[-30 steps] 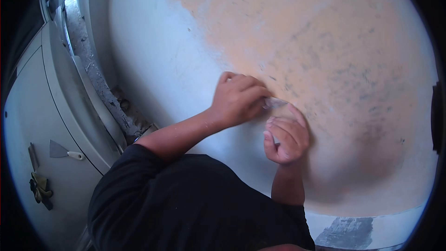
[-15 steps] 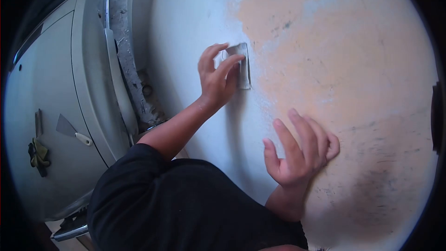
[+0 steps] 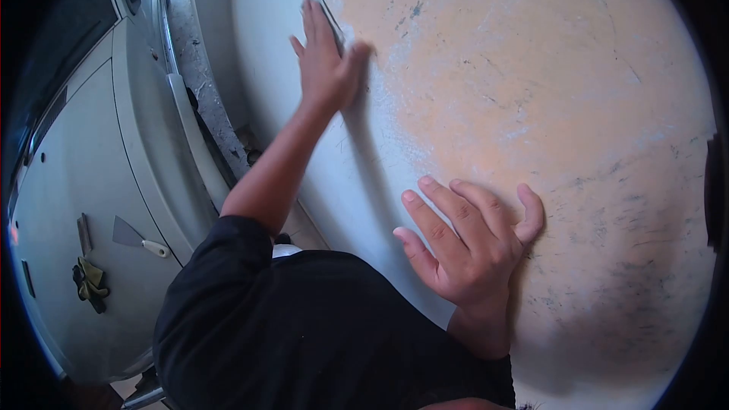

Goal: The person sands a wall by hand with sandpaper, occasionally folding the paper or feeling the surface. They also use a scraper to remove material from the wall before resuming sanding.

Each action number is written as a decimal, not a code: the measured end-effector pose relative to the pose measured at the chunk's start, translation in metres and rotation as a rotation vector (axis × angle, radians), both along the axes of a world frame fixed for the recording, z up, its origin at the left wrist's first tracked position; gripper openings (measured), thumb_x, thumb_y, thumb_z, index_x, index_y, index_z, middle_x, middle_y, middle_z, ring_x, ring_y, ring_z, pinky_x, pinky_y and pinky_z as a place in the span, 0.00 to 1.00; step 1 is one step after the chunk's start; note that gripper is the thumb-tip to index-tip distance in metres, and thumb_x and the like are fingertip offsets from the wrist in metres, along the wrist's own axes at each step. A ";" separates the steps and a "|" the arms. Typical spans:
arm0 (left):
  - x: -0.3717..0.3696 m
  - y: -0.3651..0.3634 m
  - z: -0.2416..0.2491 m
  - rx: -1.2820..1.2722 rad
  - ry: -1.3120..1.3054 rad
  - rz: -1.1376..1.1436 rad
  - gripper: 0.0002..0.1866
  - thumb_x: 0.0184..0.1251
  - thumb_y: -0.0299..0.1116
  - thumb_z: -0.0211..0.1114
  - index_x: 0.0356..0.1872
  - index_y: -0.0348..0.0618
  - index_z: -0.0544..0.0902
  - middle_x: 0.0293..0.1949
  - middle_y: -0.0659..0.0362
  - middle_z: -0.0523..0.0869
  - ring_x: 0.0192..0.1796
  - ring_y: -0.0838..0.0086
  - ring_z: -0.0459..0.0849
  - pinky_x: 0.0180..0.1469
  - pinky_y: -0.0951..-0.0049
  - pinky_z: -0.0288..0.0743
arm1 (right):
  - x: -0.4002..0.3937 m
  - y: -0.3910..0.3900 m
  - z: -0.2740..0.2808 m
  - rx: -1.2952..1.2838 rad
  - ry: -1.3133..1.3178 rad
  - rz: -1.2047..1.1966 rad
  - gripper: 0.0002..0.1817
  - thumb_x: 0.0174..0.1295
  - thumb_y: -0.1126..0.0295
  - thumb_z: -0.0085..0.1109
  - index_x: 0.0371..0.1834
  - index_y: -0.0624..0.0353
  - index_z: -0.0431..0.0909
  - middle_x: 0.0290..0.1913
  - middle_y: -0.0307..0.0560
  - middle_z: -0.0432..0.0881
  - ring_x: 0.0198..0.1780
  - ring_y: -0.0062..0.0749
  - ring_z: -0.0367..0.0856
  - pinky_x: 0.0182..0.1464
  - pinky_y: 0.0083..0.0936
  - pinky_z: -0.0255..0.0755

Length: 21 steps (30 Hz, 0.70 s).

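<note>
My left hand (image 3: pixel 326 64) lies stretched along a pale surface (image 3: pixel 258 38), its fingers flat over a thin grey rectangular piece of sandpaper (image 3: pixel 326 11). Most of that piece is hidden under the fingers; a dark edge shows beside them. The thumb is spread to the right and slightly blurred. Lower down, my right hand (image 3: pixel 474 247) rests against the same surface with its fingers apart, holding nothing. A large peach-coloured patch (image 3: pixel 486 76) with worn, scratched edges covers much of this surface.
To the left is a light-coloured vehicle (image 3: pixel 83 137). On it lie a putty knife (image 3: pixel 140 239), a narrow tool (image 3: pixel 83 234) and a dark and yellowish glove-like cloth (image 3: pixel 91 281). Rough ground (image 3: pixel 201 68) shows in the narrow gap between vehicle and surface.
My left hand has moved up and left in view with the sandpaper, its bent fingers now straightened over it. My right hand sits slightly further left, fingers still spread. The view has shifted a little.
</note>
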<state>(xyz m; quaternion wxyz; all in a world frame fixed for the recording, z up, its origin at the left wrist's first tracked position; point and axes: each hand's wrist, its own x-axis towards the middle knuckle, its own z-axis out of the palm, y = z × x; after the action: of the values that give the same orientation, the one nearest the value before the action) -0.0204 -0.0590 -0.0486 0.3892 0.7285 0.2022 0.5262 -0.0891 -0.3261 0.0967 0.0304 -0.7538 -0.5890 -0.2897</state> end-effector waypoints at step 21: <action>-0.045 -0.072 -0.038 0.191 0.193 -0.231 0.74 0.45 0.81 0.59 0.75 0.28 0.36 0.76 0.30 0.36 0.80 0.41 0.34 0.73 0.34 0.34 | -0.003 0.008 0.003 -0.060 0.082 0.026 0.20 0.55 0.54 0.67 0.52 0.40 0.84 0.51 0.32 0.83 0.51 0.26 0.80 0.67 0.60 0.43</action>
<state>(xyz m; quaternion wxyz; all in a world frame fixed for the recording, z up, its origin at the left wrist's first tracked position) -0.0650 -0.1308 -0.0862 0.3550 0.8275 0.1028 0.4227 -0.0925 -0.3185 0.0994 0.0356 -0.7581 -0.6052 -0.2402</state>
